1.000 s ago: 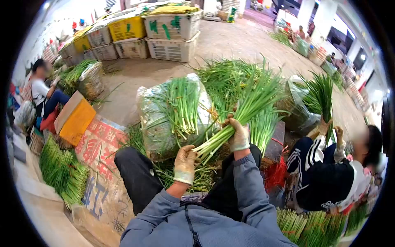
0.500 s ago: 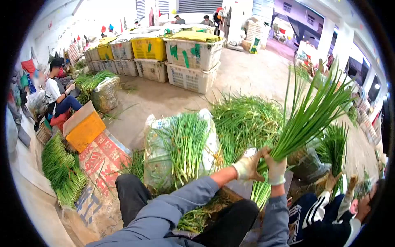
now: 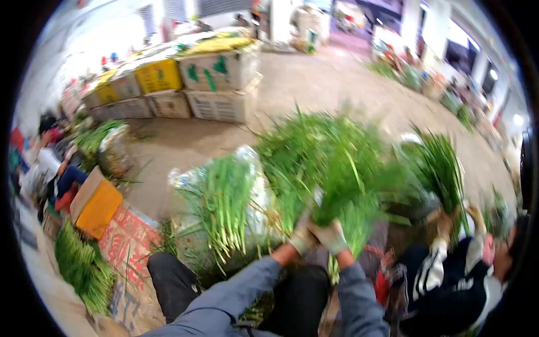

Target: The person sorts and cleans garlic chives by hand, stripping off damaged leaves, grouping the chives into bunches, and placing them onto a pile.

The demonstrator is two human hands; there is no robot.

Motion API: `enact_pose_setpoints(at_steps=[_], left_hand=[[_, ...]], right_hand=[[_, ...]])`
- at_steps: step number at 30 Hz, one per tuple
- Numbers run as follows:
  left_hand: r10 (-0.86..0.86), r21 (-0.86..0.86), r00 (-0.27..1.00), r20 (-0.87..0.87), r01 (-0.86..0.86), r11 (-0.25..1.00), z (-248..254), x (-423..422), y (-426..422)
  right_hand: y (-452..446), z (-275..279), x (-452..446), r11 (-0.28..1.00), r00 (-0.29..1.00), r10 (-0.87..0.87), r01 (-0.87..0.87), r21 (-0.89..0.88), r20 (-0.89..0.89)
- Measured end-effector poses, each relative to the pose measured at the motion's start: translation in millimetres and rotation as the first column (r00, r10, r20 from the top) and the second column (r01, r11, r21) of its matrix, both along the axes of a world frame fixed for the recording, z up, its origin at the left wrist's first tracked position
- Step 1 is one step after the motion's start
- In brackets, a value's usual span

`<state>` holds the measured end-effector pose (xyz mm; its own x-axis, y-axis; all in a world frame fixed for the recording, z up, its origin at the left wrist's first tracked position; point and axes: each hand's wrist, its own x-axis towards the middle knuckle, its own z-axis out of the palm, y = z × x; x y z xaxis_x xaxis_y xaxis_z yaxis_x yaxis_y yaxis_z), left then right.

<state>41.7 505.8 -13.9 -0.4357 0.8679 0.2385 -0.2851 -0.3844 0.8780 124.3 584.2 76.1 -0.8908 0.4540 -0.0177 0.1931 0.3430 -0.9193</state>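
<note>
Both gloved hands are together in front of my knees at a bunch of long green stalks (image 3: 351, 182), whose leaves are blurred by motion. My right hand (image 3: 331, 237) is wrapped round the bunch. Against it on the left lies my left hand (image 3: 304, 235), its fingers smeared and partly hidden. To the left, trimmed stalks with pale ends (image 3: 227, 210) rest on a plastic-wrapped bundle (image 3: 260, 196). Behind my hands spreads a big loose heap of greens (image 3: 297, 143). More stalks (image 3: 359, 222) lie just beneath the bunch.
At the right a co-worker (image 3: 455, 281) holds another bunch (image 3: 441, 168). A second person (image 3: 53, 163) sits at the far left near an orange box (image 3: 99, 209). Stacked crates (image 3: 219, 73) stand behind. Bundled greens (image 3: 84, 269) lie at the lower left.
The bunch has gone from slanting between my separated hands, to raised upright at the right, to lower and nearer the middle now. Both hands have come together at it. The camera view has shifted.
</note>
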Motion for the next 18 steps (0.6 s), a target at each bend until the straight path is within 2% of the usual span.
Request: enact_pose_setpoints(at_steps=[2,3,4,5,7,8,10,11,13,14,15,17,18], left_hand=[[-0.056,0.199,0.938,0.343,-0.014,0.980,-3.0,-9.8,-0.6],[-0.142,0.330,0.873,0.467,-0.022,0.944,-2.9,-16.5,-4.8],[-0.314,0.496,0.787,0.531,0.012,0.869,-4.1,-24.2,-8.9],[0.079,0.202,0.858,0.507,-0.208,0.957,37.1,-21.5,-24.7],[0.410,-0.079,0.888,0.210,-0.403,0.912,98.5,-8.1,-64.2],[0.270,0.051,0.843,0.465,-0.330,0.943,96.7,-15.1,-78.9],[0.177,0.132,0.776,0.606,-0.318,0.939,98.1,-21.9,-102.6],[0.132,0.167,0.744,0.655,-0.313,0.935,100.2,-24.2,-113.7],[0.071,0.198,0.687,0.723,-0.305,0.931,92.3,-27.1,-129.3],[0.070,0.204,0.685,0.726,-0.311,0.928,86.8,-26.2,-133.1],[0.070,0.208,0.680,0.730,-0.319,0.925,82.4,-23.6,-138.0],[0.038,0.215,0.687,0.726,-0.280,0.936,80.3,-15.6,-146.9],[0.032,0.222,0.711,0.703,-0.263,0.939,84.4,-8.9,-149.9]], right_hand=[[-10.0,63.4,-1.3,0.942,0.973,0.130,-0.181,0.283,0.189],[-18.1,71.6,-3.7,0.799,0.959,0.092,-0.232,0.555,0.269],[-23.5,85.6,-2.8,0.795,0.984,0.125,-0.176,0.581,0.128],[-25.9,97.2,0.7,0.787,0.985,0.172,-0.123,0.604,-0.023],[-13.8,100.8,6.5,0.890,0.965,0.152,-0.039,0.454,-0.215],[-11.8,106.0,14.8,0.979,0.958,0.095,-0.041,0.198,-0.269],[-3.7,95.3,35.9,0.965,0.959,0.089,-0.016,0.260,-0.270],[-4.8,83.8,42.0,1.000,0.969,0.027,-0.026,0.008,-0.244],[-10.5,57.9,52.6,0.994,0.997,0.018,-0.010,0.111,-0.069],[-15.0,36.4,55.3,0.989,0.991,0.058,-0.041,0.140,-0.118],[-36.5,70.2,68.7,0.962,0.994,0.099,-0.085,0.260,-0.040],[-52.6,64.8,74.8,0.927,0.986,0.151,-0.114,0.358,-0.076],[-57.5,70.4,76.2,0.933,0.986,0.164,-0.144,0.331,-0.034]])
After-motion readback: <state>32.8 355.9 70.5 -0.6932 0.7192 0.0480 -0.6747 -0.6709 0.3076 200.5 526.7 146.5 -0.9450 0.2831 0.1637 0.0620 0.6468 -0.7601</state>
